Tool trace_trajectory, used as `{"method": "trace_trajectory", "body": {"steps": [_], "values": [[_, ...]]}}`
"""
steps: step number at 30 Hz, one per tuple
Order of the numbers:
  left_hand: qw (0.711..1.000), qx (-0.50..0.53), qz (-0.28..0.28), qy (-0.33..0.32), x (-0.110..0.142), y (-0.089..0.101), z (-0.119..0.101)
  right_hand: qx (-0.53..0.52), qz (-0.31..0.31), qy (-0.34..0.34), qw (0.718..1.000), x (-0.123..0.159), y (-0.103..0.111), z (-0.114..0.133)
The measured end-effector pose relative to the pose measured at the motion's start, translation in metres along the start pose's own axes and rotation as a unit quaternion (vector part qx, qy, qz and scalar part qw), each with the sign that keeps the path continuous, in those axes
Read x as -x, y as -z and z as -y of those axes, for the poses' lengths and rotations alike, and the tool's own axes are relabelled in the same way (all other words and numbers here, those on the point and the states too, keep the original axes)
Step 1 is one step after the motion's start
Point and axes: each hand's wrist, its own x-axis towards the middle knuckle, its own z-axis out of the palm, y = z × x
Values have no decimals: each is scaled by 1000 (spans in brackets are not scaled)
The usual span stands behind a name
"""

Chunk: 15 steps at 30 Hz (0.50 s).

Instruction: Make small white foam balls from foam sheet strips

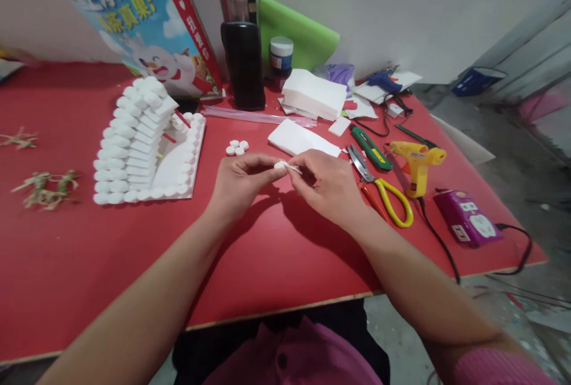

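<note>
My left hand (238, 185) and my right hand (328, 185) meet over the middle of the table, fingertips pinched together. Between them is a small white piece (281, 165); its left end looks rounded and a thin flat end reaches into my right fingers. Just beyond my left hand lies a small cluster of white round discs (237, 147). A folded white sheet (303, 138) rests behind my hands. To the left stands a white curved staircase model (147, 141), edged with similar white discs.
Right of my hands lie scissors (383, 191), a green utility knife (371, 147), a yellow glue gun (419, 165) and a purple power box (466, 218) with cords. A black phone (243, 63), a jar (281, 55) and a printed box (147, 22) stand behind. Dried straw figures (47, 187) lie left.
</note>
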Motion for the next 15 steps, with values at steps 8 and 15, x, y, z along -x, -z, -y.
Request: {"method": "trace_trajectory", "body": {"steps": [8, 15], "values": [[1000, -13, 2, -11, -1, 3, -1, 4, 13, 31, 999, 0, 2, -2], [996, -63, 11, -60, -3, 5, -5, -53, 52, 14, 997, -3, 8, -1]]}}
